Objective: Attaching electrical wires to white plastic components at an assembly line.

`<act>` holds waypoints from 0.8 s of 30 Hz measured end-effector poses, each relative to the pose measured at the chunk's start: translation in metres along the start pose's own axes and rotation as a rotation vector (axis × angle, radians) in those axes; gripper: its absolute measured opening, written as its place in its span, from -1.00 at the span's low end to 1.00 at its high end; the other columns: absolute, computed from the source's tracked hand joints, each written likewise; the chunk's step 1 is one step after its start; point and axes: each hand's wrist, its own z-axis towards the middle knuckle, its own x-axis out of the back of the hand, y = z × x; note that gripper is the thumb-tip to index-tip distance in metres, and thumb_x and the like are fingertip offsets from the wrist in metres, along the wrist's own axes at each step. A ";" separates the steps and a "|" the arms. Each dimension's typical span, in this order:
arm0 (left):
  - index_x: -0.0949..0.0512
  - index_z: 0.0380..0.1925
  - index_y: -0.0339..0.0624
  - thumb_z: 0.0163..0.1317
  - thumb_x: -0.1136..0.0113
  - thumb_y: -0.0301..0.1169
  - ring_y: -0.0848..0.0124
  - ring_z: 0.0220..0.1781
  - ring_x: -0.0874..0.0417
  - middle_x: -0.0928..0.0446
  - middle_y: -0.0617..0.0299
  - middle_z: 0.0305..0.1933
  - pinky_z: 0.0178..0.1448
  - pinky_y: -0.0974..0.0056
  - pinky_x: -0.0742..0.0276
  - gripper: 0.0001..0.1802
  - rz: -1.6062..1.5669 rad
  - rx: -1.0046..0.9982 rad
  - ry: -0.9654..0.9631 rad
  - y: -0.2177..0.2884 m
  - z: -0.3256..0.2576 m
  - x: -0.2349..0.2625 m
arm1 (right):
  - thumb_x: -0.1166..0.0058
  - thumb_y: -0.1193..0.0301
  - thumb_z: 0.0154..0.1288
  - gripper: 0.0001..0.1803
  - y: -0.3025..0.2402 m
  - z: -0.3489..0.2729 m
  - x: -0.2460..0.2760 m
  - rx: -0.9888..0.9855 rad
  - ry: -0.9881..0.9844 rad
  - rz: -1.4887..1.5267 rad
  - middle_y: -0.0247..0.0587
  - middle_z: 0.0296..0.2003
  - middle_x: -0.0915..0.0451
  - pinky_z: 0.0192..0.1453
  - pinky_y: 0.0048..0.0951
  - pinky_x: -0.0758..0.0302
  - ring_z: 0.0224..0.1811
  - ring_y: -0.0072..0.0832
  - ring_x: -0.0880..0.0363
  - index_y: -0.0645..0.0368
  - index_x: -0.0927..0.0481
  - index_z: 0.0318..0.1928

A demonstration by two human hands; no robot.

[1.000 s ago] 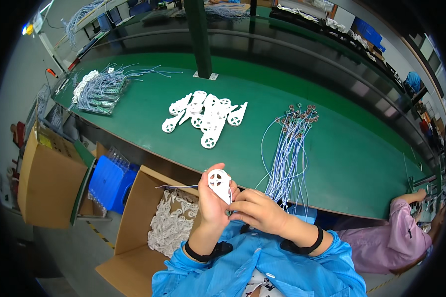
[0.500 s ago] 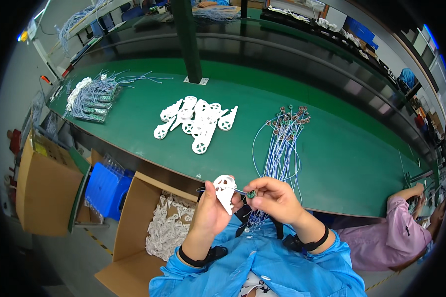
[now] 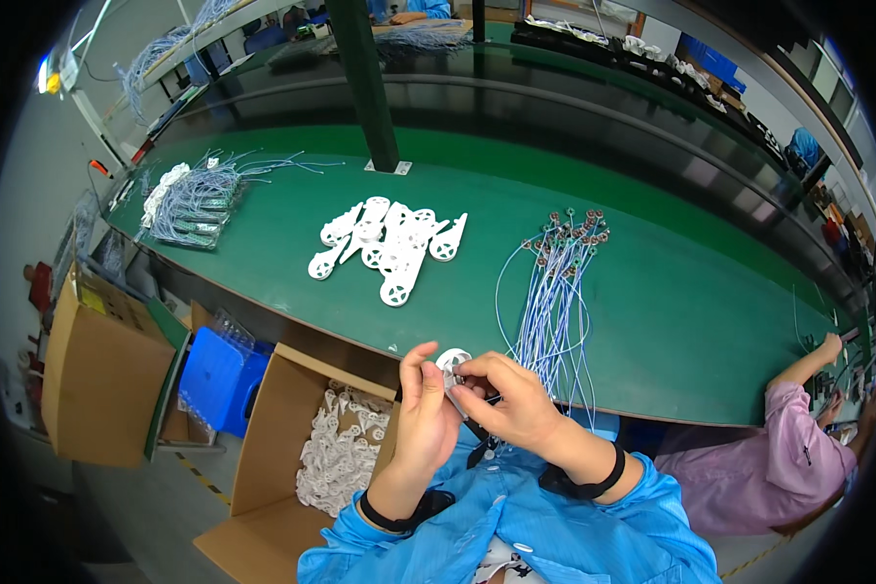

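Both hands are working at chest height, before the bench (image 3: 652,321). Left hand (image 3: 424,420) and right hand (image 3: 508,401) are pinching a white part (image 3: 452,362) between fingertips. Risk: grip slipping, part dropping into the box (image 3: 273,428) below.

The white plastic part (image 3: 452,362), held up flat-on between the hands a second ago so its whole rounded face showed, is now turned and mostly hidden, with only its ring end showing above the fingers. The right hand (image 3: 512,401) has closed in over it against the left hand (image 3: 425,414), and both hands have drawn nearer the chest.
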 end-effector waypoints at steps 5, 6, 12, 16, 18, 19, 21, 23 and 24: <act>-0.11 0.34 -0.26 0.51 0.32 -0.14 0.26 0.17 -0.41 -0.33 0.03 0.15 0.27 0.13 -0.37 -0.45 -0.036 0.057 -0.071 0.010 -0.004 -0.009 | -0.24 0.59 0.12 -0.71 -0.003 -0.002 0.005 -0.012 0.001 0.047 -0.13 -0.35 -0.57 -0.38 -0.53 -0.52 -0.43 -0.50 -0.58 0.33 -0.55 -0.12; -0.10 0.35 -0.28 0.52 0.32 -0.14 0.24 0.19 -0.40 -0.32 0.02 0.17 0.30 0.12 -0.34 -0.44 -0.056 0.067 -0.093 0.011 -0.004 -0.009 | -0.24 0.58 0.12 -0.72 -0.004 -0.002 0.004 -0.001 0.029 0.015 -0.13 -0.35 -0.57 -0.38 -0.52 -0.51 -0.43 -0.49 -0.57 0.33 -0.55 -0.12; -0.07 0.36 -0.31 0.51 0.29 -0.19 0.20 0.30 -0.33 -0.27 -0.01 0.27 0.39 0.06 -0.25 -0.44 -0.074 0.064 -0.167 0.014 -0.006 -0.011 | -0.22 0.55 0.11 -0.71 -0.009 -0.001 0.004 0.126 0.116 -0.163 -0.08 -0.34 -0.55 -0.32 -0.39 -0.50 -0.38 -0.27 -0.55 0.35 -0.54 -0.12; -0.07 0.37 -0.26 0.49 0.22 -0.20 0.24 0.32 -0.31 -0.26 0.05 0.29 0.39 0.07 -0.25 -0.44 -0.076 0.047 -0.183 0.012 -0.005 -0.009 | -0.22 0.56 0.08 -0.70 -0.010 0.005 0.003 0.220 0.168 -0.265 -0.07 -0.28 -0.55 -0.26 -0.33 -0.50 -0.32 -0.21 -0.54 0.34 -0.54 -0.14; -0.08 0.37 -0.22 0.48 0.17 -0.22 0.27 0.32 -0.31 -0.26 0.09 0.29 0.39 0.08 -0.26 -0.44 -0.088 0.043 -0.185 0.010 -0.003 -0.006 | -0.21 0.58 0.08 -0.71 -0.009 0.008 0.003 0.262 0.179 -0.307 -0.07 -0.26 -0.55 -0.23 -0.31 -0.50 -0.31 -0.20 -0.54 0.35 -0.53 -0.14; -0.08 0.37 -0.21 0.47 0.15 -0.22 0.28 0.32 -0.32 -0.27 0.11 0.28 0.38 0.09 -0.27 -0.44 -0.091 0.043 -0.182 0.008 -0.002 -0.005 | -0.21 0.58 0.07 -0.71 -0.010 0.009 0.002 0.268 0.179 -0.318 -0.07 -0.26 -0.55 -0.23 -0.31 -0.49 -0.31 -0.19 -0.53 0.35 -0.53 -0.15; -0.10 0.37 -0.18 0.45 0.11 -0.23 0.30 0.31 -0.32 -0.28 0.14 0.28 0.38 0.10 -0.28 -0.44 -0.098 0.037 -0.186 0.006 0.000 -0.003 | -0.20 0.59 0.07 -0.72 -0.010 0.010 0.001 0.276 0.181 -0.313 -0.06 -0.25 -0.55 -0.22 -0.30 -0.49 -0.30 -0.19 -0.53 0.35 -0.53 -0.15; -0.12 0.36 -0.17 0.44 0.08 -0.24 0.30 0.31 -0.33 -0.29 0.15 0.27 0.37 0.10 -0.29 -0.44 -0.108 0.027 -0.198 0.005 0.001 -0.001 | -0.20 0.60 0.06 -0.72 -0.009 0.011 0.000 0.277 0.185 -0.284 -0.06 -0.24 -0.55 -0.20 -0.30 -0.49 -0.30 -0.18 -0.52 0.36 -0.53 -0.16; -0.12 0.36 -0.17 0.44 0.07 -0.24 0.30 0.30 -0.34 -0.29 0.15 0.27 0.37 0.10 -0.30 -0.44 -0.102 0.032 -0.195 0.005 0.001 -0.001 | -0.20 0.60 0.06 -0.72 -0.009 0.012 0.001 0.290 0.153 -0.282 -0.05 -0.24 -0.54 -0.20 -0.30 -0.49 -0.29 -0.18 -0.52 0.35 -0.53 -0.16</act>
